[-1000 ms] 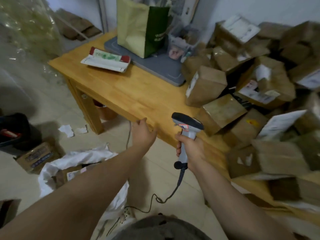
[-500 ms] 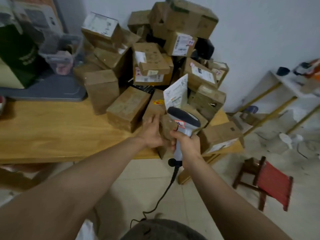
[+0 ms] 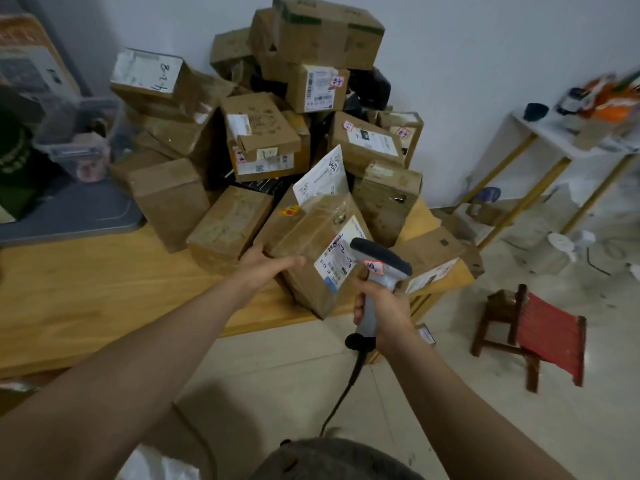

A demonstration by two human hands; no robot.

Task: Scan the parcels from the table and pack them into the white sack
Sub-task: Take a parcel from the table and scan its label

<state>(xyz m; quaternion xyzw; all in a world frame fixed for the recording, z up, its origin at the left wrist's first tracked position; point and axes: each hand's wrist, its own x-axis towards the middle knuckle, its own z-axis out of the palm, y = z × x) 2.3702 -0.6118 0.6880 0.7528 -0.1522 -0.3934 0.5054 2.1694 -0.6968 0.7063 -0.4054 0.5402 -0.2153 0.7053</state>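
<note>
A heap of brown cardboard parcels [image 3: 263, 140] covers the right half of the wooden table [image 3: 86, 289]. My left hand [image 3: 266, 265] grips the near corner of one taped parcel [image 3: 308, 244] at the table's front edge, tilted so its white label faces me. My right hand [image 3: 381, 306] holds a grey corded barcode scanner [image 3: 379, 265] by its handle, its head just beside that label. A bit of the white sack [image 3: 156, 467] shows at the bottom edge, near my left arm.
A grey tray [image 3: 69, 216] and a clear plastic box [image 3: 79, 140] sit at the table's left back. On the floor to the right stands a small red folding stool [image 3: 540, 334]. A white shelf rack [image 3: 554, 133] with clutter stands by the wall.
My view has swung right from the table's left end to the parcel heap. My left hand left the table edge and took hold of a parcel, pulling it forward; the scanner came up to its label.
</note>
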